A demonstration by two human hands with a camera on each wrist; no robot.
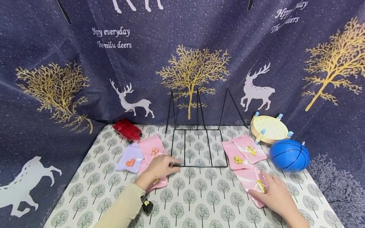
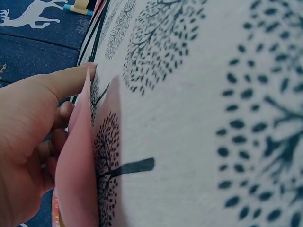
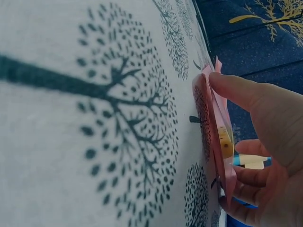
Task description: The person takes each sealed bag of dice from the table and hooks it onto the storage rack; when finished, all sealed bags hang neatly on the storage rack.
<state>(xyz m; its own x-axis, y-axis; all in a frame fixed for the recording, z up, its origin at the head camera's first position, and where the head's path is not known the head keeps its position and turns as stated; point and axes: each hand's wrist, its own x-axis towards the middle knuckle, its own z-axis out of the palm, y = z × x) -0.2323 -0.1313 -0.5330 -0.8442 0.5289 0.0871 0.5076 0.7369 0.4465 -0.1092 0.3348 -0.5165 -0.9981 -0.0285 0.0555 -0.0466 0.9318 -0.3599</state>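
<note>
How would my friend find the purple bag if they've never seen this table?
On the table with printed trees, find the black wire rack. Left of it, in front of the red toy, some small bags lie overlapping. Yours is the left-most bag there, and the only purple one; its neighbours are pink.

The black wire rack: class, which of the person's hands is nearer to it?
Left. The left hand is by the black wire rack's near left corner; the right hand is farther off, at a pink packet.
</note>
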